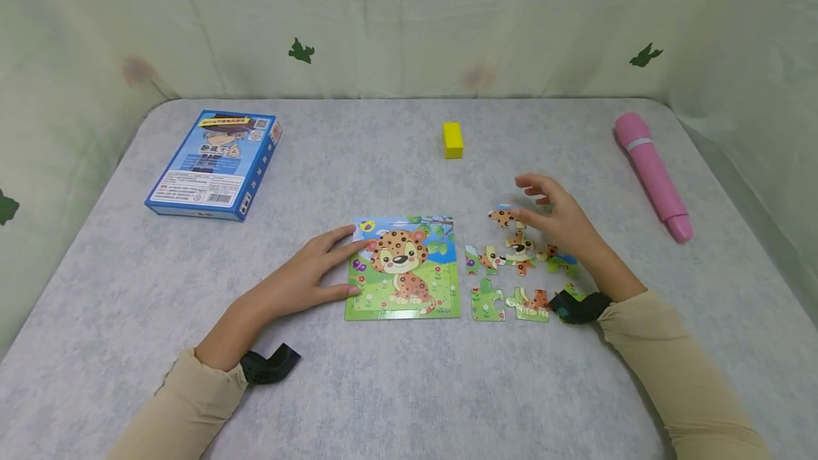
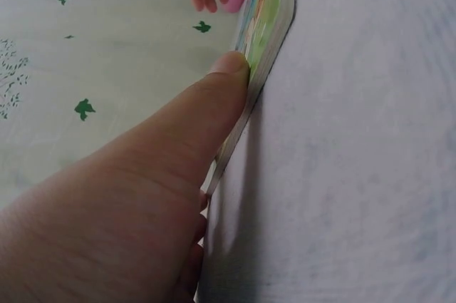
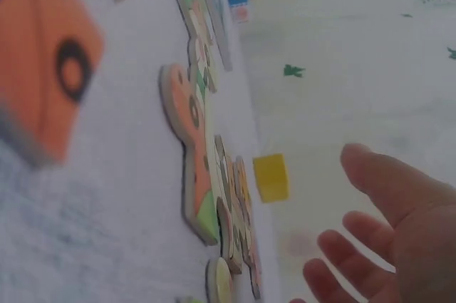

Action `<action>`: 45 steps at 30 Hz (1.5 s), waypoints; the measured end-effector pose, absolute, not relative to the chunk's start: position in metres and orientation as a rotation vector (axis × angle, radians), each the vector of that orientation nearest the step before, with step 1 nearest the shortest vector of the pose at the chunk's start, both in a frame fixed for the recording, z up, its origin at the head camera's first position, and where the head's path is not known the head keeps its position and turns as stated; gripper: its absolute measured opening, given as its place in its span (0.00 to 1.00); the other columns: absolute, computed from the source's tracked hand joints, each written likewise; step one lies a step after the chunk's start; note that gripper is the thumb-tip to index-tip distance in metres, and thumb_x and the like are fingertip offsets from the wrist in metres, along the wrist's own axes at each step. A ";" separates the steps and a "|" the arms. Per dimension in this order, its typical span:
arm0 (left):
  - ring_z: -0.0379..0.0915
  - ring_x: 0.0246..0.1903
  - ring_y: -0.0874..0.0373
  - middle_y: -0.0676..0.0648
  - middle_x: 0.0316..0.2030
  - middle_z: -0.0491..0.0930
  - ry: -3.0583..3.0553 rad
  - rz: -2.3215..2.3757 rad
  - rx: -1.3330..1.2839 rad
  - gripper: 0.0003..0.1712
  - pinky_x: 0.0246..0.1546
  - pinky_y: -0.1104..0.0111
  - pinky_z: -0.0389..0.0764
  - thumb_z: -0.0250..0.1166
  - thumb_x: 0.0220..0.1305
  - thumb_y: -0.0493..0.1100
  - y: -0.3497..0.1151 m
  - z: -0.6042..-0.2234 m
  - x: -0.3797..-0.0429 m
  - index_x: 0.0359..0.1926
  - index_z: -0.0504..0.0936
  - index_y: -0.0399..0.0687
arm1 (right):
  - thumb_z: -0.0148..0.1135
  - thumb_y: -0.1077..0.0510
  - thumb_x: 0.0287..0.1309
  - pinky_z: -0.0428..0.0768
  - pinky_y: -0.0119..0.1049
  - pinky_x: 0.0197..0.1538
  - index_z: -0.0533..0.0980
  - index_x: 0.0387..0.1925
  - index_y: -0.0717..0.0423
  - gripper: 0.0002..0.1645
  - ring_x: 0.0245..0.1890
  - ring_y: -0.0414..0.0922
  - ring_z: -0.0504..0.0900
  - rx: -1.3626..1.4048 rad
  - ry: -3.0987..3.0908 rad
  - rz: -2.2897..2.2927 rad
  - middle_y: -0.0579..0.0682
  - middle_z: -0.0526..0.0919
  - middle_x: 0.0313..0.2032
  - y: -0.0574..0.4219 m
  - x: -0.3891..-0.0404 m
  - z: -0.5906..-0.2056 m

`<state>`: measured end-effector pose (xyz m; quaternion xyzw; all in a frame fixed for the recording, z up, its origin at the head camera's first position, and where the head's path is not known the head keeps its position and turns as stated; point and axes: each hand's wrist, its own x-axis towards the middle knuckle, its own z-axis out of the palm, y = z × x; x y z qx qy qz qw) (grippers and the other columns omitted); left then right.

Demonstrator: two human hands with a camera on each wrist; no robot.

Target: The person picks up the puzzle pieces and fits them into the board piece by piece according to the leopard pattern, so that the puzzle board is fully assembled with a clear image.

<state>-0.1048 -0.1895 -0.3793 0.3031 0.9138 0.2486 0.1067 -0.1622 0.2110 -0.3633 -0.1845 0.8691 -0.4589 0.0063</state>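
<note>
On the table lies a flat square puzzle board (image 1: pixel 441 282) printed with a leopard cub on grass. Spread fingers of my left hand (image 1: pixel 303 272) rest along its left side; the left wrist view shows the thumb (image 2: pixel 192 114) on the board's edge (image 2: pixel 281 25). To the right are several loose puzzle pieces (image 1: pixel 488 304) with parts of a similar leopard picture, laid out in rough rows. My right hand (image 1: pixel 565 215) hovers over the upper pieces, fingers loosely bent and holding nothing. In the right wrist view it is raised beside an orange-spotted piece (image 3: pixel 189 139). The right forearm covers some pieces.
A blue box (image 1: pixel 211 165) lies at the back left. A small yellow block (image 1: pixel 453 140) stands behind the board, and a pink cylindrical stick (image 1: pixel 655 176) lies at the far right. Pale curtains (image 1: pixel 409 27) with green leaf shapes surround the table.
</note>
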 end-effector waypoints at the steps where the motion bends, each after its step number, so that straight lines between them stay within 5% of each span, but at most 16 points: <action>1: 0.42 0.64 0.44 0.42 0.67 0.47 2.690 0.733 0.893 0.40 0.57 0.48 0.53 0.60 0.56 0.60 -0.189 -0.379 -0.105 0.66 0.59 0.52 | 0.59 0.60 0.56 0.61 0.53 0.52 0.61 0.60 0.64 0.31 0.53 0.56 0.64 -0.566 2.703 -1.428 0.60 0.66 0.56 0.211 -0.161 -0.362; 6: 0.42 0.64 0.44 0.43 0.67 0.47 2.689 0.730 0.897 0.40 0.57 0.48 0.53 0.60 0.56 0.60 -0.189 -0.380 -0.105 0.66 0.59 0.52 | 0.58 0.63 0.57 0.60 0.55 0.53 0.61 0.59 0.68 0.30 0.54 0.60 0.62 -0.527 2.621 -1.344 0.64 0.65 0.56 0.214 -0.156 -0.353; 12: 0.42 0.64 0.44 0.43 0.67 0.47 2.694 0.731 0.892 0.40 0.57 0.48 0.53 0.59 0.56 0.61 -0.189 -0.379 -0.104 0.66 0.59 0.54 | 0.60 0.55 0.56 0.61 0.51 0.55 0.64 0.60 0.60 0.31 0.57 0.53 0.63 -0.566 2.603 -1.213 0.57 0.66 0.57 0.233 -0.169 -0.377; 25: 0.42 0.64 0.44 0.43 0.67 0.47 2.704 0.738 0.909 0.40 0.57 0.48 0.53 0.60 0.55 0.60 -0.190 -0.382 -0.105 0.66 0.59 0.54 | 0.59 0.53 0.56 0.69 0.48 0.44 0.68 0.57 0.61 0.29 0.46 0.52 0.68 -0.623 2.723 -1.079 0.58 0.67 0.53 0.228 -0.166 -0.374; 36: 0.42 0.64 0.43 0.42 0.66 0.47 2.703 0.738 0.906 0.40 0.57 0.47 0.53 0.60 0.55 0.60 -0.189 -0.379 -0.105 0.66 0.59 0.56 | 0.63 0.65 0.51 0.68 0.51 0.47 0.72 0.53 0.61 0.24 0.46 0.52 0.69 -0.928 2.731 -1.389 0.53 0.72 0.50 0.189 -0.148 -0.344; 45: 0.44 0.63 0.42 0.40 0.66 0.48 2.726 0.684 0.896 0.40 0.57 0.48 0.54 0.60 0.55 0.61 -0.186 -0.378 -0.104 0.66 0.60 0.54 | 0.65 0.62 0.50 0.69 0.48 0.49 0.72 0.53 0.60 0.26 0.49 0.48 0.69 -1.135 2.627 -1.420 0.50 0.71 0.49 0.136 -0.137 -0.342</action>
